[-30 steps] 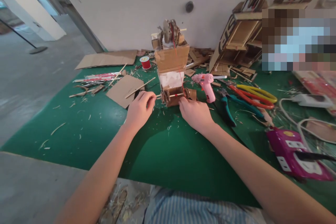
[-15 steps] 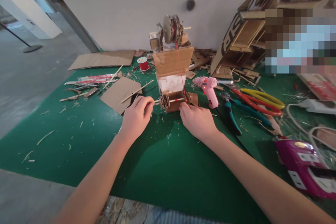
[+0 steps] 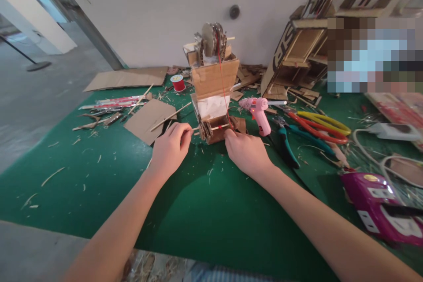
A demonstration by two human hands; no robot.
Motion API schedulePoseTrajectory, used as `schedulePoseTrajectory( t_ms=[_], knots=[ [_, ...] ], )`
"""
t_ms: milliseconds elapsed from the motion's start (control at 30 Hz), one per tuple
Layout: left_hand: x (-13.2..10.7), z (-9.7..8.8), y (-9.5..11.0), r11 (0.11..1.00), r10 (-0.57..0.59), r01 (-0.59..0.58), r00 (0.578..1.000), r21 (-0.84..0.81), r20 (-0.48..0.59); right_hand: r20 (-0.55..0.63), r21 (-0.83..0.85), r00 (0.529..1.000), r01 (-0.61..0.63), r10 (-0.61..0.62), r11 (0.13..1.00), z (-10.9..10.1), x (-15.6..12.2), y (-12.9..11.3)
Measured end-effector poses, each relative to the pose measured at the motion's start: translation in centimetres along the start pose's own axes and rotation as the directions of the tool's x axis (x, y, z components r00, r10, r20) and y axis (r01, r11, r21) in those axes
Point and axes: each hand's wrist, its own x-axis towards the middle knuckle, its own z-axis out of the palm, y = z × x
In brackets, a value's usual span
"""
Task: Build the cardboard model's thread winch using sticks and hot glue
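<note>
A tall cardboard model point(image 3: 214, 80) stands on the green mat point(image 3: 205, 202), with cardboard wheels at its top and a red thread point(image 3: 222, 79) running down to a thin wooden stick point(image 3: 216, 128) across its base. My left hand point(image 3: 170, 150) is closed, pinching the left end of that stick. My right hand point(image 3: 246, 152) is closed against the right side of the model's cardboard base.
A pink glue gun point(image 3: 259, 113), teal pliers point(image 3: 287, 143) and red and yellow cutters point(image 3: 322, 124) lie right of the model. A purple power strip point(image 3: 380, 205) sits near right. Flat cardboard point(image 3: 148, 116), a red thread spool point(image 3: 177, 83) and cardboard racks point(image 3: 304, 53) surround.
My hands stay on the stick and base. The view has shifted slightly; my left fingers have turned a little on the stick's end.
</note>
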Motion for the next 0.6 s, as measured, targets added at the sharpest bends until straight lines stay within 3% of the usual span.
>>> schedulePoseTrajectory(
  t_ms=[267,467,600],
  knots=[
    [0.0,0.0,-0.1,0.996,0.005,-0.009,0.999,0.087,0.037,-0.049,0.011,0.995,0.091,-0.09,0.996,0.0,-0.1,-0.1],
    [0.1,0.0,-0.1,0.99,-0.017,0.006,0.997,0.138,0.081,-0.081,-0.003,0.995,0.064,-0.064,0.998,0.1,0.0,-0.1],
    [0.2,-0.1,-0.1,0.991,-0.031,0.018,0.994,0.13,0.1,-0.059,0.028,0.998,0.019,-0.017,0.999,-1.2,-0.3,0.2]
  ],
)
